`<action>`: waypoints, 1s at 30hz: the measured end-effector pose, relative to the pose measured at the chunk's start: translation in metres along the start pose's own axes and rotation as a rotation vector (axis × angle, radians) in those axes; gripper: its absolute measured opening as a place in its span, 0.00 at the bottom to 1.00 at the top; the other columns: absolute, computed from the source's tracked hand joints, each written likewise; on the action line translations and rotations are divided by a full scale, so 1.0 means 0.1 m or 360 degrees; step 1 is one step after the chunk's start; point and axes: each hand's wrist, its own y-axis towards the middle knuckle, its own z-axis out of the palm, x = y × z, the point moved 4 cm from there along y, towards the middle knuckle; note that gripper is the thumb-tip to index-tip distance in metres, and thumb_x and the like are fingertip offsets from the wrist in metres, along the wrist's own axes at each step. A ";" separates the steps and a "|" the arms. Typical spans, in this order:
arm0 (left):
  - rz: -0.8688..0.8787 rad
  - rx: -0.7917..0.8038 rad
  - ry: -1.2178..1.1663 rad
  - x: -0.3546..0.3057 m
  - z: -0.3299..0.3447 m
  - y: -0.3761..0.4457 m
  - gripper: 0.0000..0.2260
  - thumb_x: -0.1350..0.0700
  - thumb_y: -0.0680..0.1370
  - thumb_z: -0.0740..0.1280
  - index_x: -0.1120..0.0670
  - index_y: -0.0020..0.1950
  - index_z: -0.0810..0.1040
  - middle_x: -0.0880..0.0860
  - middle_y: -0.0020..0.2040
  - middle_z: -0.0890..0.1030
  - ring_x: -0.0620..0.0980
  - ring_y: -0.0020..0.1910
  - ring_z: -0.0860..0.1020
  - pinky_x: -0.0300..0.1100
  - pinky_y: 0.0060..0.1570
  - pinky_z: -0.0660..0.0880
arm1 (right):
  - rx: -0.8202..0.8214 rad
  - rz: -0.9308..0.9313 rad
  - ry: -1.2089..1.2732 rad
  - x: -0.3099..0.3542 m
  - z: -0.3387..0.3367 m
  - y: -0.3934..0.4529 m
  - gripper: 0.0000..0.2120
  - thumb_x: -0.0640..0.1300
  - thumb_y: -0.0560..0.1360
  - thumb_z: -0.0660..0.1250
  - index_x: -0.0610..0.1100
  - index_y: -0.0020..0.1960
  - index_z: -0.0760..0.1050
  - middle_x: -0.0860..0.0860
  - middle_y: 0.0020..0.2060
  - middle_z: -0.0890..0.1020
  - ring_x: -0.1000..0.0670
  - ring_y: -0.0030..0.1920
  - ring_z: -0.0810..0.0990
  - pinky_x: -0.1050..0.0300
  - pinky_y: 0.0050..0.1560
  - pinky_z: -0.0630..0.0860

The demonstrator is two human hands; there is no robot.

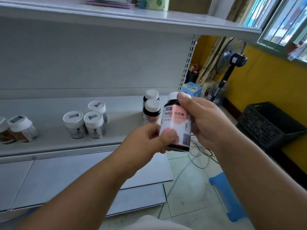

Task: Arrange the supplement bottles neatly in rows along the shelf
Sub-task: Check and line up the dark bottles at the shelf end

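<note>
Head view — both hands (174,130) gripping glossy, seemingly dark-glass bottle (177,125), white cap

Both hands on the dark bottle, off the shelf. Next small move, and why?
Probably set the held bottle down in front of the two matching bottles at the shelf's right end. Both hands grip it past the shelf edge, and those two already form a line.

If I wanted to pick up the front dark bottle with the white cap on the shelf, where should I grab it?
Probably take the front dark bottle with the white cap around its cap, coming from above: it stands upright, and a matching bottle sits close behind.
</note>
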 end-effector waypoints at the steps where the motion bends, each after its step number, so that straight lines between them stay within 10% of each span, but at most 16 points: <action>1: -0.0137 0.0001 -0.0128 -0.01 0.08 0.02 0.30 0.32 0.65 0.72 0.57 0.51 0.83 0.57 0.44 0.86 0.56 0.42 0.82 0.56 0.56 0.79 | -0.0007 0.0235 0.0130 -0.09 -0.05 0.08 0.25 0.58 0.66 0.74 0.39 0.53 0.78 0.39 0.48 0.85 0.36 0.51 0.83 0.37 0.56 0.78; 9: -0.0603 0.0050 -0.0343 0.05 0.25 0.32 0.31 0.31 0.70 0.65 0.58 0.53 0.83 0.59 0.39 0.84 0.52 0.34 0.77 0.47 0.47 0.76 | -0.0023 0.0603 0.0259 -0.48 -0.26 0.46 0.21 0.56 0.72 0.71 0.39 0.53 0.77 0.41 0.42 0.84 0.41 0.45 0.82 0.40 0.59 0.77; 16: -0.0092 -0.0284 0.0691 0.35 0.07 0.56 0.15 0.42 0.77 0.65 0.40 0.64 0.72 0.41 0.53 0.79 0.41 0.47 0.78 0.45 0.51 0.78 | -0.0047 -0.0161 -0.0759 -0.17 -0.51 0.77 0.18 0.51 0.67 0.72 0.50 0.56 0.79 0.53 0.48 0.84 0.50 0.50 0.82 0.47 0.56 0.79; 21: 0.0343 -0.0828 0.1528 0.77 -0.26 0.54 0.22 0.48 0.74 0.71 0.51 0.66 0.73 0.52 0.60 0.79 0.55 0.57 0.77 0.48 0.57 0.72 | -0.0111 -0.0398 -0.1312 -0.21 -0.51 1.00 0.19 0.48 0.67 0.72 0.56 0.56 0.72 0.55 0.49 0.80 0.52 0.46 0.79 0.55 0.44 0.78; 25: -0.0039 -0.0510 0.1903 1.07 -0.37 0.67 0.39 0.32 0.75 0.52 0.55 0.80 0.57 0.56 0.81 0.56 0.57 0.79 0.56 0.52 0.76 0.51 | -0.0035 -0.0354 -0.1329 -0.50 -0.47 1.22 0.20 0.46 0.68 0.73 0.55 0.57 0.71 0.54 0.50 0.78 0.52 0.46 0.77 0.65 0.39 0.70; 30: -0.0301 -0.0333 0.2117 1.26 -0.44 0.79 0.48 0.26 0.67 0.35 0.51 0.81 0.42 0.56 0.82 0.41 0.55 0.80 0.40 0.55 0.77 0.36 | 0.0052 -0.0277 -0.1417 -0.57 -0.42 1.37 0.23 0.52 0.70 0.71 0.54 0.63 0.70 0.54 0.53 0.78 0.51 0.49 0.77 0.60 0.42 0.69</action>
